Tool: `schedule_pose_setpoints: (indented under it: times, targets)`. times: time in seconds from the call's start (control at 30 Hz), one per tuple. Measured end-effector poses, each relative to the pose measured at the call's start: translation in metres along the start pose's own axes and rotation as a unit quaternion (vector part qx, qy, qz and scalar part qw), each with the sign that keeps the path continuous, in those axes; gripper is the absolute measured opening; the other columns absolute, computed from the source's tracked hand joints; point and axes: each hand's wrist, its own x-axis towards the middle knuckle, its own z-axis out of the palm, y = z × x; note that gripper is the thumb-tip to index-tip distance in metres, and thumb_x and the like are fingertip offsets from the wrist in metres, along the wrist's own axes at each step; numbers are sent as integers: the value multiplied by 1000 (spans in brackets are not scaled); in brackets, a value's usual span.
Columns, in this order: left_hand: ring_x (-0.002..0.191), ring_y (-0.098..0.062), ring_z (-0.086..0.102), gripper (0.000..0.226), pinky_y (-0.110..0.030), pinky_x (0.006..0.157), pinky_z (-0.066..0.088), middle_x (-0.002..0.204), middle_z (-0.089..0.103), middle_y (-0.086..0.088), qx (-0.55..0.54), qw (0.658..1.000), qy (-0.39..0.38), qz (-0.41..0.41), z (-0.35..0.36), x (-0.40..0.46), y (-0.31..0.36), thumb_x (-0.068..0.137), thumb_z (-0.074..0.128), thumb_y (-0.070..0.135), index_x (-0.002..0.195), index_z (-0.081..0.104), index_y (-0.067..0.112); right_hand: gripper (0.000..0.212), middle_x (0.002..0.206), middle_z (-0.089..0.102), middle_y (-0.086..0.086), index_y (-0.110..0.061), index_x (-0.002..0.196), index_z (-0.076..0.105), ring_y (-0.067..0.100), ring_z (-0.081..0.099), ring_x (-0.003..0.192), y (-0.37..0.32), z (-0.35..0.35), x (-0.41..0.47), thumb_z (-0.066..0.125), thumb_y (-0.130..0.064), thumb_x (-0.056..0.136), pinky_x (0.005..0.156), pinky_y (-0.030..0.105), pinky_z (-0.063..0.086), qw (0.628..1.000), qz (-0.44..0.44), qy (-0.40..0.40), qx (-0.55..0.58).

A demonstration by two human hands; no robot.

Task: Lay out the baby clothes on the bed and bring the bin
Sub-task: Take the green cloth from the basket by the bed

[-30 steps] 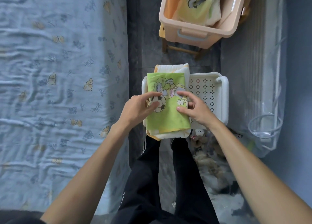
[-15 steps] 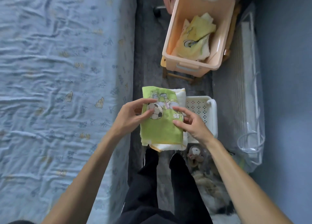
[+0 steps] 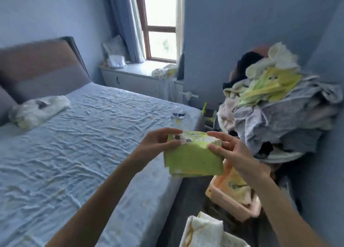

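Head view: green baby cloth (image 3: 193,158) between left hand (image 3: 158,144) and right hand (image 3: 234,153).

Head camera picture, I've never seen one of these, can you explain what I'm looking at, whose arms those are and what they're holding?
There is no machine here. A person wears a wide-angle camera on the head, so you see their own two arms reaching forward. The left hand and right hand pinch the top corners of a folded green baby garment with a football print, held up beside the bed. A white bundle of cloth lies near the headboard. Below are a peach bin and a white basket, with a heap of laundry at right.
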Motion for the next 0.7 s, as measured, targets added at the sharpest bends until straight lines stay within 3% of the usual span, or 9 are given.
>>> schedule_pose_setpoints:
  times: [0.17,0.33,0.43,0.6,0.7]
  targets:
    - [93,-14,66,30,-22,80,51,103,73,-10,22,993,91,72,-23,-45,80,76,74,16,106,71,19,30,100,72,18,-21,106,71,19,63,85,-79,27,-3,76,-17,76,81,40,48,993,-94,-75,-22]
    - [97,-15,67,38,-24,84,52,103,73,-6,41,979,173,97,-43,-115,123,72,76,25,109,70,22,25,93,75,6,-29,102,72,13,65,81,-117,74,-17,74,-22,78,71,28,53,980,-139,-138,-45]
    - [95,-14,67,37,-28,87,51,102,74,-7,30,968,226,106,-59,-163,134,69,75,24,106,71,21,34,93,76,4,-28,106,71,13,67,84,-131,112,-30,72,-30,72,72,29,54,970,-145,-190,-47]
    - [99,-14,67,28,-23,84,54,105,73,-5,37,944,310,105,-98,-250,135,81,71,11,108,70,18,48,94,75,4,-27,107,72,14,68,83,-142,194,-54,77,-46,63,75,32,55,946,-162,-277,-36]
    - [100,-13,67,28,-21,81,53,106,72,-6,39,923,369,104,-123,-313,133,81,71,12,108,70,18,37,92,75,6,-24,107,70,16,67,83,-145,257,-73,74,-32,71,76,34,54,929,-171,-325,-38]
